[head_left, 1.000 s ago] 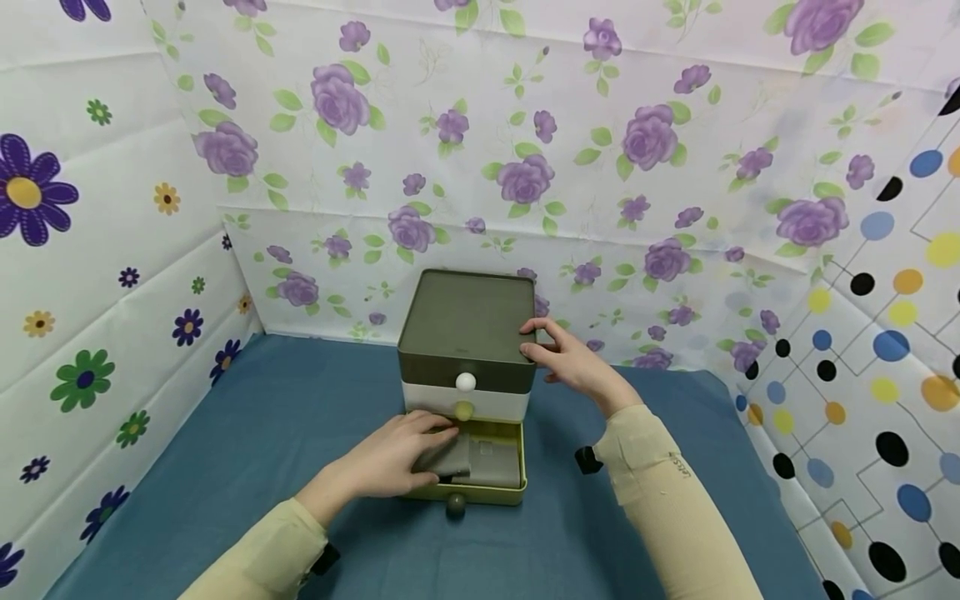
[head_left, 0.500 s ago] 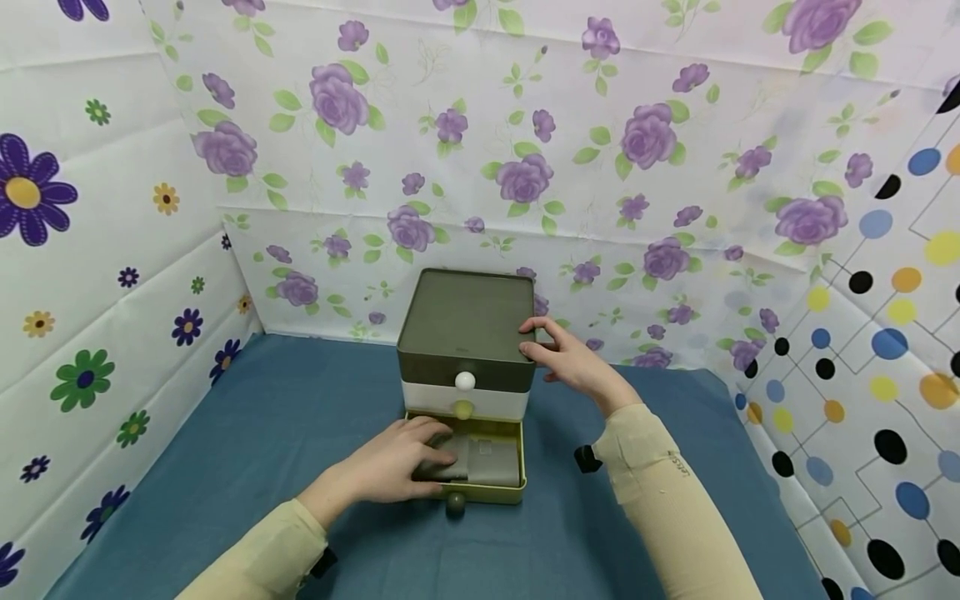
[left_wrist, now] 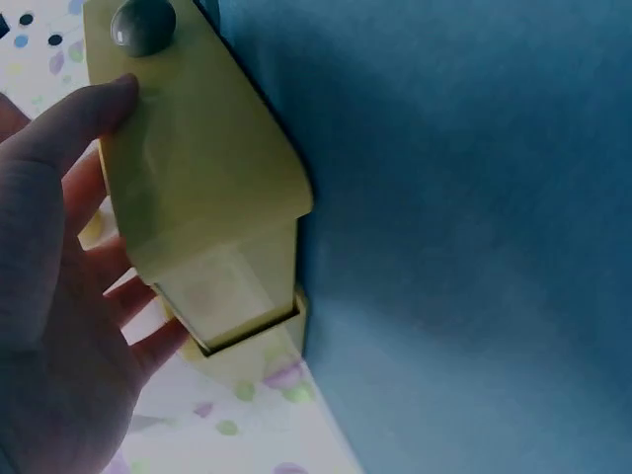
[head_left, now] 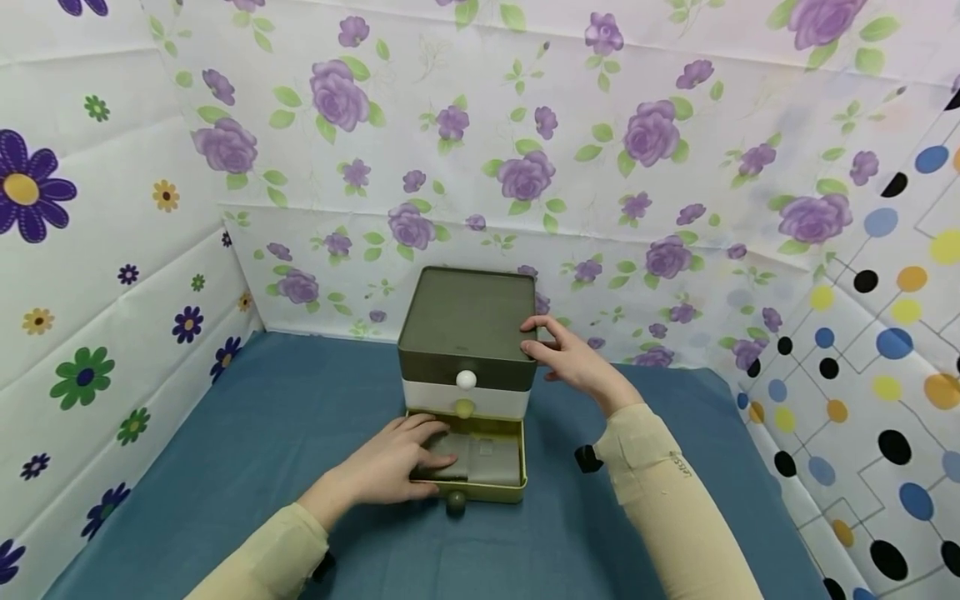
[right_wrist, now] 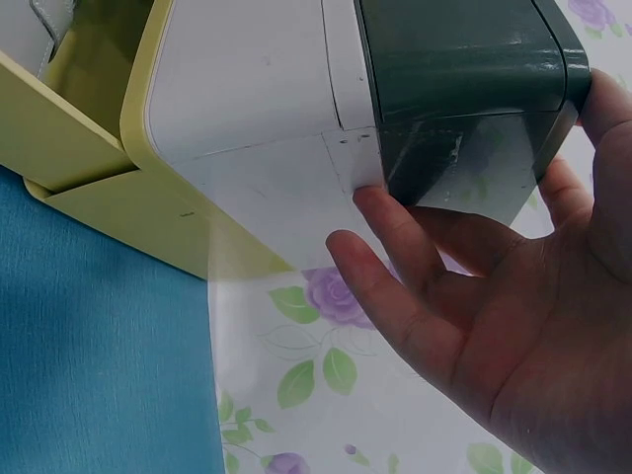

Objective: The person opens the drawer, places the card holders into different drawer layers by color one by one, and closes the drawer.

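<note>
A small stacked drawer box has a dark olive top [head_left: 468,312], a white middle section [head_left: 435,396] and a yellow-green bottom drawer [head_left: 495,492] pulled out. In that drawer lies a flat grey item [head_left: 495,461], with a stitched edge in the right wrist view; its kind cannot be told. My left hand [head_left: 386,462] reaches over the drawer's left front corner, fingers inside above the item and thumb [left_wrist: 109,104] on the drawer front near the dark round knob [left_wrist: 143,27]. Against the top's right edge, my right hand [head_left: 573,354] rests its thumb and index finger, with other fingertips beside the box.
A white knob [head_left: 466,380] and a yellow-green knob [head_left: 464,408] stick out from the upper drawers. Blue cloth [head_left: 315,375] covers the table. Patterned sheets hang behind, with purple roses [head_left: 525,177], and along both sides.
My left thumb has come from over the grey item to the outside of the drawer front, and the index finger has dipped lower into the drawer. My right hand has stayed in place.
</note>
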Available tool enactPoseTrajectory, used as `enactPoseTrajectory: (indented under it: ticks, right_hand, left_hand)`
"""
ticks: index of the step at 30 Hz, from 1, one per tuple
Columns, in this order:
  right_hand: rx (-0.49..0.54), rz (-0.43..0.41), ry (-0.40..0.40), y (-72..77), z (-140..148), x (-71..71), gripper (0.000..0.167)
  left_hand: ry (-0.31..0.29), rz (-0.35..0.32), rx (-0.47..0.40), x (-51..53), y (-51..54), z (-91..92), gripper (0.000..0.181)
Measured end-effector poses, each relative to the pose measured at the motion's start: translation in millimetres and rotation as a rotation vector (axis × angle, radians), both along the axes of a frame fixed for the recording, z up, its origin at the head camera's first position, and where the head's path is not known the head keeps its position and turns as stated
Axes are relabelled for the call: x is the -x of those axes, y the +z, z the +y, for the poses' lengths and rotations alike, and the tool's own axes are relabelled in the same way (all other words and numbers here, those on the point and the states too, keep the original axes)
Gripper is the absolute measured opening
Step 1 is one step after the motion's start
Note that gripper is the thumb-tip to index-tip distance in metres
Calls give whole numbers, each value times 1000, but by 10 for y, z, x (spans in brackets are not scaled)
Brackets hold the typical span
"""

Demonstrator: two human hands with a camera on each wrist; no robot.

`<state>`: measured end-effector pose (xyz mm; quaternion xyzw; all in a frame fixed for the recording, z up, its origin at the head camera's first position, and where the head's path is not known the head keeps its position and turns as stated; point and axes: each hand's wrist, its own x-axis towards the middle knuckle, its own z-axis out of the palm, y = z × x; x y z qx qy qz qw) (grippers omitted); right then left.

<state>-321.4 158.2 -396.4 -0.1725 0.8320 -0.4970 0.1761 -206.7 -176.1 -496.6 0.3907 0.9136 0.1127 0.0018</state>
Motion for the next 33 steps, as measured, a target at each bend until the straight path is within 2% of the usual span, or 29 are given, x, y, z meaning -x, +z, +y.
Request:
enactPoseTrajectory:
  ticks: [6, 10, 13, 15, 17, 19, 22, 25, 29, 31, 33]
  right_hand:
    - [-3, -1, -3, -9, 3, 7, 43]
    - [2, -8, -6, -16, 3, 12, 43]
    - [8, -13, 0, -12, 2, 7, 44]
    - [10, -14, -1, -6, 2, 4, 42]
    - [8, -14, -3, 4, -1, 0, 40]
    - [5, -16, -4, 10, -4, -2, 38]
    - [1, -16, -1, 23, -5, -4, 39]
    - [3, -13, 4, 24, 2, 7, 41]
    - [8, -14, 4, 21, 8, 13, 42]
    - [8, -16, 3, 18, 3, 8, 42]
    - [10, -20, 2, 8, -1, 1, 41]
  left_hand:
    - [4, -23, -119, -63, -77, -44, 55]
    - [43, -43, -237, -144, -34, -64, 56]
    - [76, -50, -360, -211, 33, -103, 39]
    - [85, -56, -444, -241, 75, -142, 21]
    - [73, -66, -522, -255, 107, -193, 10]
    - [54, -102, -587, -262, 134, -251, 15]
    - [2, -206, -661, -263, 167, -333, 19]
    - [-69, -325, -657, -264, 186, -383, 28]
    - [-175, -444, -571, -268, 142, -397, 40]
    - [-203, -499, -534, -275, 90, -391, 41]
    - [-206, -558, -508, -287, 24, -377, 38]
